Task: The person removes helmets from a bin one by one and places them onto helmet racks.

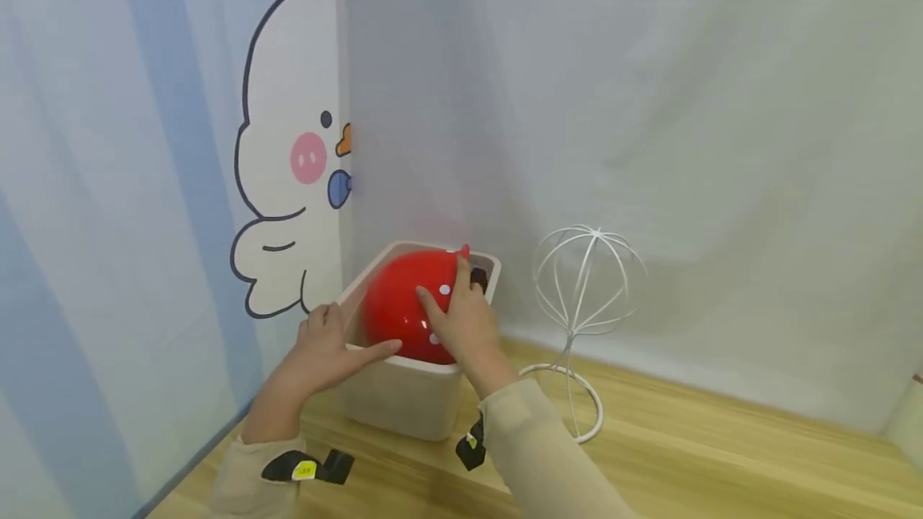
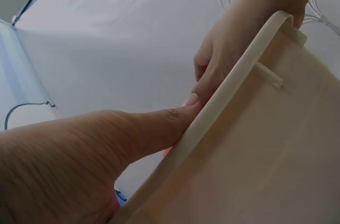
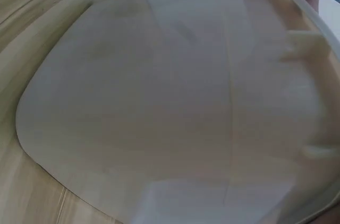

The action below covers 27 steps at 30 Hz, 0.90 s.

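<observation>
A glossy red helmet (image 1: 404, 303) with white dots and a small red nub sits tilted inside a beige plastic bin (image 1: 397, 403), its dome above the front rim. My right hand (image 1: 469, 323) holds the helmet on its right side, thumb and index finger spread over the dome; the other fingertips are hidden. At the front left corner my left hand (image 1: 324, 351) grips the bin, its thumb stretched across the rim towards the helmet. The left wrist view shows that thumb lying over the bin's rim (image 2: 212, 110). The right wrist view mostly shows the bin's outer wall (image 3: 159, 102).
A white wire stand (image 1: 580, 287) with a globe-shaped top and ring base stands right of the bin. Inside the bin, a dark item (image 1: 478, 279) shows beside the right hand. Pale curtains, one with a cartoon bird (image 1: 296, 102), rise behind the wooden table (image 1: 707, 447).
</observation>
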Motion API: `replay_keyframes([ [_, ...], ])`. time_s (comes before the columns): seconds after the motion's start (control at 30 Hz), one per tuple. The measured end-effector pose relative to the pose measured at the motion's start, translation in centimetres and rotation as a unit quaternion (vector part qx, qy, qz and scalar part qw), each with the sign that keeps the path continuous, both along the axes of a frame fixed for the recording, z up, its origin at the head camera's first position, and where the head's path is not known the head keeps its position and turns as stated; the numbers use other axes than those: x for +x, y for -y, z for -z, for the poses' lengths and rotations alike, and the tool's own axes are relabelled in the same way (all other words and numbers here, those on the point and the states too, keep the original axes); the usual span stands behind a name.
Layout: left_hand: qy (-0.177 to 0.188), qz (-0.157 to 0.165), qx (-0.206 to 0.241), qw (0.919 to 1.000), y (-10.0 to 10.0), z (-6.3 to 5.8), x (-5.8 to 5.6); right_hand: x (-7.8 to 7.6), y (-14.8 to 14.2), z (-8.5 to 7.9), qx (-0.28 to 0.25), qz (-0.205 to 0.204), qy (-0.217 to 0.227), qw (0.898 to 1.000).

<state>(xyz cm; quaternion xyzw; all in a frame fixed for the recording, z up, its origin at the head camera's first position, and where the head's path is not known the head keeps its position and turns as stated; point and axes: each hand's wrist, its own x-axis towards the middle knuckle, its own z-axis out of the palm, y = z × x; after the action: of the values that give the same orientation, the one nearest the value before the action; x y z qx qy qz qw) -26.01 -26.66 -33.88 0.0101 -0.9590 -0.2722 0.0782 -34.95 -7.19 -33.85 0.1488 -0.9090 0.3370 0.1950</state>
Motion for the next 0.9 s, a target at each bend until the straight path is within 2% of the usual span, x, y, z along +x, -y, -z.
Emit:
replay_keyframes([
  [0.2,0.011,-0.002,0.012,0.9999,0.4,0.1,0.5,0.3,0.2,0.1,-0.032,-0.041,0.049,0.997],
  [0.37,0.011,-0.002,0.008,0.9999,1.0,0.1,0.8,0.3,0.6,0.3,-0.041,-0.049,0.05,0.997],
  [0.47,0.012,-0.002,0.006,0.9999,1.2,0.0,0.8,0.2,0.8,0.3,-0.088,-0.061,0.053,0.993],
  [0.53,0.015,-0.003,0.009,0.9998,1.3,-0.1,0.7,0.1,0.6,0.3,-0.153,-0.082,0.06,0.983],
  [0.63,0.02,-0.005,0.021,0.9996,1.2,-0.1,0.4,0.1,0.1,0.5,-0.255,-0.119,0.056,0.958],
  [0.77,0.007,0.007,0.041,0.9991,0.9,0.2,0.2,0.5,-0.7,0.1,-0.335,-0.166,0.019,0.927],
  [0.9,-0.017,0.031,0.066,0.9972,0.7,0.7,0.1,1.7,-1.7,-1.3,-0.401,-0.18,-0.026,0.898],
])
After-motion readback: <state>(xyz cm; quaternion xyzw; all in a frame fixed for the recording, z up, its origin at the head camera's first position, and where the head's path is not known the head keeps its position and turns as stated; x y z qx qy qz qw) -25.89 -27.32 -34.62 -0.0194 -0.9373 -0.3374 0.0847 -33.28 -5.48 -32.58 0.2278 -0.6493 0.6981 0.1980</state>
